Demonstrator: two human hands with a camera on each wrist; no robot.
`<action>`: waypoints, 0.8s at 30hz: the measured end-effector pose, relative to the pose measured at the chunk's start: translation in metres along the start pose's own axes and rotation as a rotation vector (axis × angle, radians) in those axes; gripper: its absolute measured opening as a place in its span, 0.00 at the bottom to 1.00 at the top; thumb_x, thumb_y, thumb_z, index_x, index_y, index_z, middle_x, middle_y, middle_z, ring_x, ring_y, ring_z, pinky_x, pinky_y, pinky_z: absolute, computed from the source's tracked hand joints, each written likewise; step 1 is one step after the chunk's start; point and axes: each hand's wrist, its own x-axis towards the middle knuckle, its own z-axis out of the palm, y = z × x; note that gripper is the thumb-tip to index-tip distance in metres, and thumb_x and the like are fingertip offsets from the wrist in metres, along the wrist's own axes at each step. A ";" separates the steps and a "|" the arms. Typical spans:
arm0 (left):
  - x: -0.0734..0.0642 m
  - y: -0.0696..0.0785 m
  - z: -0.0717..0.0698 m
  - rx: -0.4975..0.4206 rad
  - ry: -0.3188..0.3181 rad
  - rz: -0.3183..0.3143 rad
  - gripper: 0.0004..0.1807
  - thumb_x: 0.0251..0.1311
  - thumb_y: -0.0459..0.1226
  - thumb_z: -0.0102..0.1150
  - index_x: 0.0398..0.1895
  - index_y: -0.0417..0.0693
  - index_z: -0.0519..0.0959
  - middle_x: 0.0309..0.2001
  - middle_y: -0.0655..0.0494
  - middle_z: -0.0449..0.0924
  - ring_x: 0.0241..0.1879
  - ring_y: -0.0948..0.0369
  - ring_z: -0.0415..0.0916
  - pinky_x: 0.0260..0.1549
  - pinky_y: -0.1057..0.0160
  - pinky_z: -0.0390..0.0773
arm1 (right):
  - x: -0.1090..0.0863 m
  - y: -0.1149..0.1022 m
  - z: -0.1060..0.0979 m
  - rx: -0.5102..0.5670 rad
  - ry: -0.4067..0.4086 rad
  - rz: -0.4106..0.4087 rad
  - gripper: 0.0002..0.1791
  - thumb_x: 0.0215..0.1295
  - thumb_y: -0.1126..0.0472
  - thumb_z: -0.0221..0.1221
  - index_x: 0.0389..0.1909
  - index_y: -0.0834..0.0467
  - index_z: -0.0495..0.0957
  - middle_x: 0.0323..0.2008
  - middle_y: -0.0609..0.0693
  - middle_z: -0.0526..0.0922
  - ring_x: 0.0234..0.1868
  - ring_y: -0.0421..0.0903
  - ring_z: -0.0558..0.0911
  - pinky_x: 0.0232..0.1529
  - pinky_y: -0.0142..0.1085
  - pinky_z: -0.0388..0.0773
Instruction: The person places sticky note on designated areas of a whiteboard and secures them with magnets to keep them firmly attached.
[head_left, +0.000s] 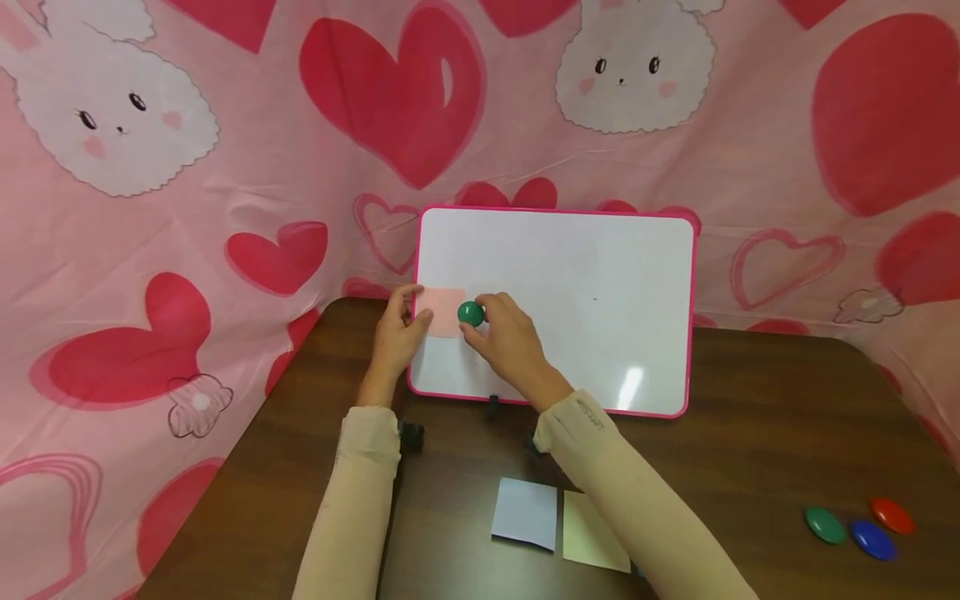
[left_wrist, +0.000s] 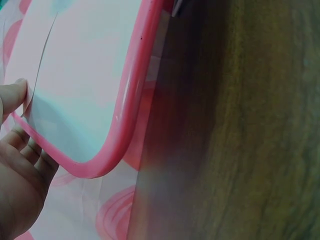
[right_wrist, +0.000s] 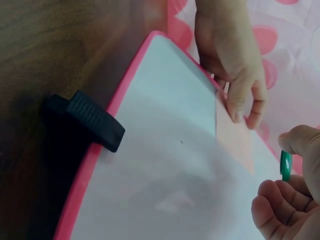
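A white whiteboard [head_left: 570, 267] with a pink frame stands tilted on the table. My left hand [head_left: 396, 333] is at its left edge, the thumb pressing a pink paper note [head_left: 442, 302] onto the board. In the left wrist view, the fingers [left_wrist: 27, 150] of that hand lie around the frame's edge. Between thumb and fingers, my right hand [head_left: 513, 337] pinches a round green magnet [head_left: 471, 313] at the note's right edge. In the right wrist view, the magnet [right_wrist: 285, 165] is held edge-on, and a small gap to the board seems to show.
A black clip [right_wrist: 95, 122] grips the board's lower edge. A pale blue note [head_left: 525, 512] and a yellow note [head_left: 592, 533] lie on the brown table [head_left: 765, 417]. Green [head_left: 825, 525], blue [head_left: 872, 540] and red [head_left: 892, 516] magnets lie at the right. A pink patterned cloth [head_left: 510, 108] hangs behind.
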 end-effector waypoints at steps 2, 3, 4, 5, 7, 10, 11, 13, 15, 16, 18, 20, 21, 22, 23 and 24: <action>0.000 -0.001 0.000 0.001 -0.005 -0.003 0.23 0.66 0.35 0.63 0.64 0.50 0.73 0.35 0.46 0.74 0.31 0.53 0.68 0.31 0.58 0.69 | 0.002 0.000 0.003 -0.001 0.004 -0.003 0.24 0.63 0.56 0.70 0.55 0.65 0.77 0.44 0.54 0.79 0.40 0.46 0.77 0.47 0.38 0.81; 0.000 -0.001 0.000 0.003 -0.010 -0.006 0.23 0.66 0.35 0.63 0.64 0.51 0.73 0.35 0.46 0.74 0.31 0.53 0.67 0.31 0.57 0.69 | 0.004 0.001 0.005 -0.003 0.006 -0.005 0.24 0.63 0.56 0.70 0.54 0.65 0.77 0.44 0.54 0.79 0.40 0.46 0.77 0.47 0.38 0.81; 0.000 -0.001 0.000 0.008 -0.014 -0.011 0.23 0.66 0.35 0.63 0.64 0.51 0.73 0.35 0.46 0.73 0.32 0.53 0.67 0.32 0.57 0.69 | 0.005 0.001 0.007 -0.007 0.010 -0.009 0.24 0.63 0.56 0.70 0.54 0.65 0.77 0.44 0.55 0.79 0.40 0.47 0.78 0.47 0.39 0.81; 0.000 -0.002 0.000 0.010 -0.017 -0.016 0.23 0.67 0.35 0.63 0.64 0.52 0.72 0.35 0.46 0.73 0.32 0.53 0.67 0.32 0.57 0.69 | 0.006 0.001 0.009 -0.013 0.014 -0.014 0.24 0.63 0.56 0.70 0.54 0.66 0.78 0.45 0.55 0.79 0.40 0.47 0.78 0.48 0.39 0.81; 0.000 -0.002 -0.001 0.014 -0.021 -0.024 0.23 0.67 0.36 0.63 0.64 0.52 0.72 0.36 0.46 0.74 0.33 0.53 0.68 0.33 0.57 0.69 | 0.009 0.002 0.012 -0.025 0.025 -0.025 0.24 0.64 0.56 0.70 0.53 0.66 0.78 0.45 0.56 0.80 0.40 0.48 0.79 0.49 0.40 0.80; 0.000 -0.001 -0.001 0.017 -0.023 -0.028 0.24 0.67 0.36 0.62 0.65 0.53 0.72 0.37 0.46 0.74 0.34 0.53 0.68 0.34 0.57 0.70 | 0.015 0.002 0.017 -0.051 0.031 -0.019 0.24 0.64 0.54 0.69 0.53 0.66 0.77 0.45 0.57 0.80 0.42 0.48 0.80 0.50 0.40 0.80; 0.000 -0.001 -0.001 0.015 -0.023 -0.027 0.24 0.67 0.36 0.62 0.65 0.53 0.72 0.37 0.46 0.74 0.35 0.53 0.68 0.34 0.57 0.70 | 0.017 0.002 0.019 -0.057 0.027 -0.009 0.24 0.65 0.54 0.69 0.54 0.65 0.77 0.45 0.56 0.80 0.43 0.48 0.80 0.51 0.40 0.80; 0.000 0.000 -0.001 0.010 -0.022 -0.023 0.24 0.67 0.36 0.62 0.65 0.52 0.72 0.38 0.46 0.74 0.35 0.53 0.68 0.35 0.57 0.70 | 0.022 0.001 0.022 -0.068 0.015 0.011 0.25 0.65 0.53 0.69 0.54 0.65 0.76 0.45 0.56 0.79 0.43 0.47 0.80 0.52 0.40 0.80; 0.000 0.001 -0.001 0.001 -0.020 -0.018 0.23 0.67 0.35 0.62 0.65 0.51 0.72 0.37 0.46 0.73 0.35 0.53 0.68 0.35 0.58 0.69 | 0.026 0.001 0.025 -0.081 0.003 0.032 0.25 0.66 0.52 0.68 0.55 0.65 0.76 0.45 0.56 0.79 0.43 0.47 0.80 0.51 0.40 0.80; 0.000 0.001 -0.001 -0.003 -0.020 -0.016 0.23 0.67 0.35 0.62 0.65 0.51 0.72 0.37 0.46 0.73 0.34 0.54 0.67 0.34 0.58 0.68 | 0.028 0.000 0.027 -0.086 -0.003 0.043 0.25 0.66 0.51 0.67 0.55 0.64 0.76 0.45 0.55 0.79 0.42 0.47 0.80 0.51 0.40 0.80; 0.000 0.002 -0.001 -0.010 -0.020 -0.013 0.23 0.67 0.34 0.63 0.64 0.50 0.72 0.35 0.47 0.73 0.33 0.54 0.67 0.34 0.58 0.68 | 0.030 -0.001 0.029 -0.104 -0.010 0.056 0.25 0.67 0.51 0.67 0.54 0.64 0.76 0.45 0.55 0.79 0.41 0.47 0.80 0.50 0.40 0.80; 0.000 0.003 -0.001 -0.009 -0.020 -0.008 0.23 0.67 0.34 0.63 0.64 0.49 0.72 0.35 0.47 0.72 0.33 0.55 0.66 0.33 0.59 0.67 | 0.032 -0.001 0.031 -0.128 -0.008 0.057 0.24 0.67 0.50 0.66 0.53 0.64 0.76 0.43 0.55 0.78 0.39 0.47 0.79 0.48 0.40 0.80; 0.000 0.003 -0.001 -0.006 -0.020 -0.005 0.23 0.67 0.34 0.63 0.64 0.49 0.72 0.34 0.47 0.72 0.33 0.55 0.66 0.33 0.60 0.67 | 0.033 -0.002 0.032 -0.138 -0.006 0.055 0.24 0.67 0.50 0.67 0.53 0.64 0.76 0.43 0.55 0.78 0.39 0.47 0.79 0.47 0.40 0.81; 0.000 0.003 -0.001 -0.004 -0.020 -0.003 0.23 0.67 0.34 0.63 0.64 0.48 0.72 0.34 0.47 0.72 0.33 0.56 0.66 0.33 0.60 0.67 | 0.033 -0.003 0.033 -0.151 -0.004 0.050 0.23 0.67 0.50 0.67 0.52 0.64 0.76 0.42 0.55 0.78 0.38 0.47 0.79 0.46 0.40 0.81; 0.000 0.003 -0.001 -0.003 -0.020 -0.002 0.23 0.67 0.34 0.64 0.64 0.48 0.72 0.34 0.47 0.72 0.33 0.56 0.66 0.33 0.61 0.66 | 0.034 -0.003 0.033 -0.167 -0.002 0.045 0.23 0.67 0.50 0.67 0.51 0.64 0.76 0.41 0.55 0.78 0.37 0.47 0.79 0.45 0.40 0.81; 0.001 0.003 -0.001 -0.002 -0.018 0.001 0.23 0.67 0.34 0.64 0.64 0.48 0.72 0.34 0.47 0.71 0.33 0.56 0.66 0.33 0.61 0.66 | 0.034 -0.004 0.034 -0.181 0.002 0.037 0.23 0.67 0.50 0.67 0.50 0.64 0.76 0.41 0.55 0.79 0.37 0.47 0.80 0.44 0.40 0.81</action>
